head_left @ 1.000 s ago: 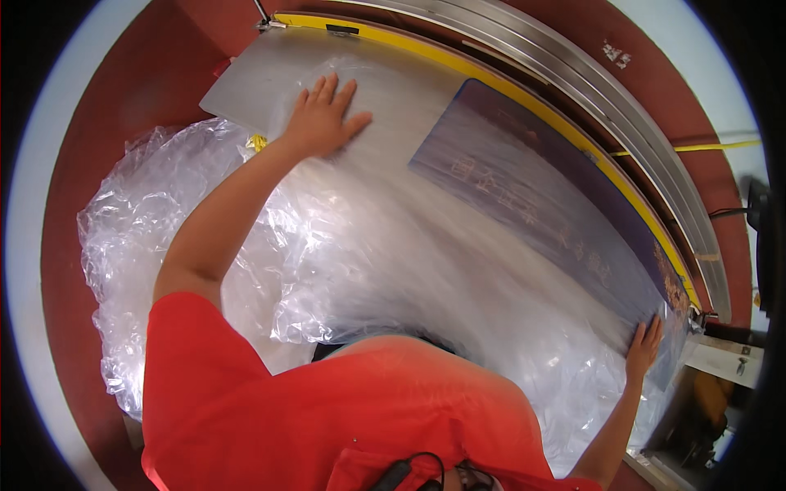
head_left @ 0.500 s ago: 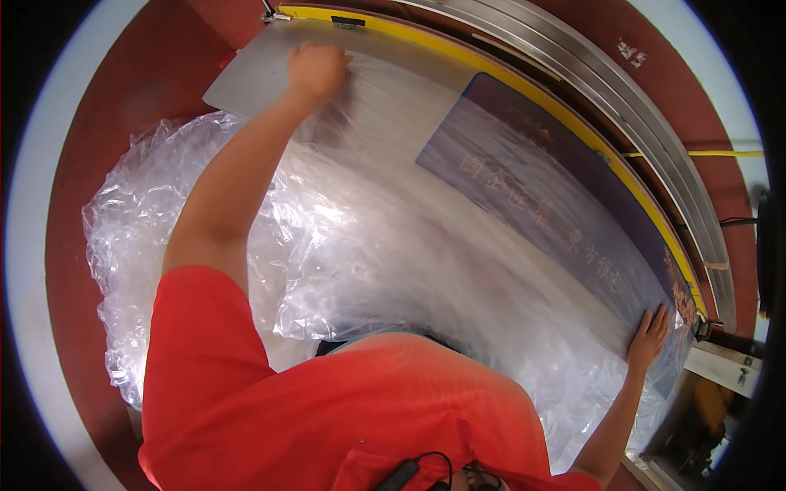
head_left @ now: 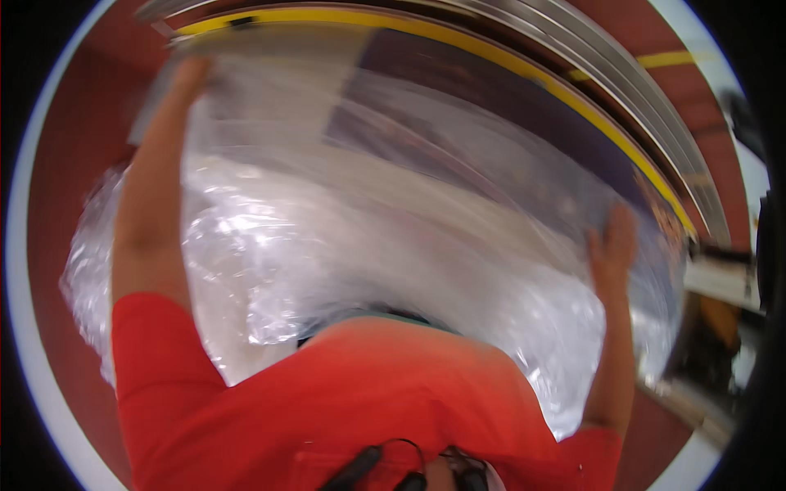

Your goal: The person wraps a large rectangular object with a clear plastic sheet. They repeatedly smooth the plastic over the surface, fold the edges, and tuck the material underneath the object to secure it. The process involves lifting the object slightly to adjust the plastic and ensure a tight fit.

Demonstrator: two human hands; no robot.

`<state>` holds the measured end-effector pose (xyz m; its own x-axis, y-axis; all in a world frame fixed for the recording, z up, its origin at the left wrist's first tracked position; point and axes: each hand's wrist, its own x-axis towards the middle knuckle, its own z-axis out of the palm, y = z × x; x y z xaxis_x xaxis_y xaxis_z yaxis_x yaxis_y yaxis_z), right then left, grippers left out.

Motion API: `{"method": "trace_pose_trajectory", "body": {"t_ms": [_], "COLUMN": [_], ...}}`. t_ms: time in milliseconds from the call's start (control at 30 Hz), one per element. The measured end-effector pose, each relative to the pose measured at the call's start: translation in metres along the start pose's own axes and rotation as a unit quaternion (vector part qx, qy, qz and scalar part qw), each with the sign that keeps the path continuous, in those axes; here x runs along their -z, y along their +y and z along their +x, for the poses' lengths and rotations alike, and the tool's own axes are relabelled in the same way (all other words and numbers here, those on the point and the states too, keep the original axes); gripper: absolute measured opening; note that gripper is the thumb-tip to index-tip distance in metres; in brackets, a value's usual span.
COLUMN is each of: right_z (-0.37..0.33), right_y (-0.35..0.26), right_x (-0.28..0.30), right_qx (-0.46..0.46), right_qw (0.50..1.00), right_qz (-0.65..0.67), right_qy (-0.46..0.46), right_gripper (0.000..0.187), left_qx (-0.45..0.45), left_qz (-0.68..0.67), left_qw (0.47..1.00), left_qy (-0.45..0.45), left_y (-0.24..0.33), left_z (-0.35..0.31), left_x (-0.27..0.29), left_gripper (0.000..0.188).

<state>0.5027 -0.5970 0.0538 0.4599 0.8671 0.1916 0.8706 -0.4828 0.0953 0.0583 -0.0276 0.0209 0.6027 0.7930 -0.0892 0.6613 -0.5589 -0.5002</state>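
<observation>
Clear plastic film spreads in wrinkles across a pale flat sheet and bunches toward my body. On the sheet's right part, a dark purple printed panel shows, partly under the film. My left hand is at the sheet's far left, blurred; it looks closed on the film, though its fingers are not distinct. My right hand is over the film near the panel's right end, its fingers apart and holding nothing; whether it touches the film is unclear.
A yellow strip edges the work surface's far side, with a curved-looking metal rail beyond. At right stands a white box-like unit near dark objects. Red-brown floor shows at left.
The whole view has swung, so the sheet and film appear farther left. My right hand has lifted or slid inward from the film's right edge. My left arm stays stretched to the far left.
</observation>
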Motion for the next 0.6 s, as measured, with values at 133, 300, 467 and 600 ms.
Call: {"method": "trace_pose_trajectory", "body": {"t_ms": [133, 300, 467, 600], "right_z": [0.012, -0.100, -0.057, 0.001], "right_y": [-0.024, 0.242, 0.156, 0.050], "right_x": [0.020, -0.032, -0.010, -0.011], "right_qx": [0.051, -0.281, -0.406, -0.065], "right_qw": [0.995, 0.958, 0.905, 0.997], "right_qz": [0.058, -0.057, -0.121, -0.030], "right_qy": [-0.067, 0.011, -0.024, 0.025], "right_gripper": [0.052, 0.054, 0.059, 0.061], "left_qx": [0.254, 0.239, 0.268, 0.244], "left_qz": [-0.134, -0.193, -0.203, -0.188], "left_qw": [0.954, 0.940, 0.935, 0.938], "left_qy": [0.080, 0.145, 0.113, 0.160], "left_y": [-0.016, -0.046, -0.044, -0.049], "left_z": [-0.038, -0.028, -0.052, -0.048], "left_x": [-0.038, -0.075, -0.058, -0.059], "left_gripper": [0.035, 0.035, 0.030, 0.029]}}
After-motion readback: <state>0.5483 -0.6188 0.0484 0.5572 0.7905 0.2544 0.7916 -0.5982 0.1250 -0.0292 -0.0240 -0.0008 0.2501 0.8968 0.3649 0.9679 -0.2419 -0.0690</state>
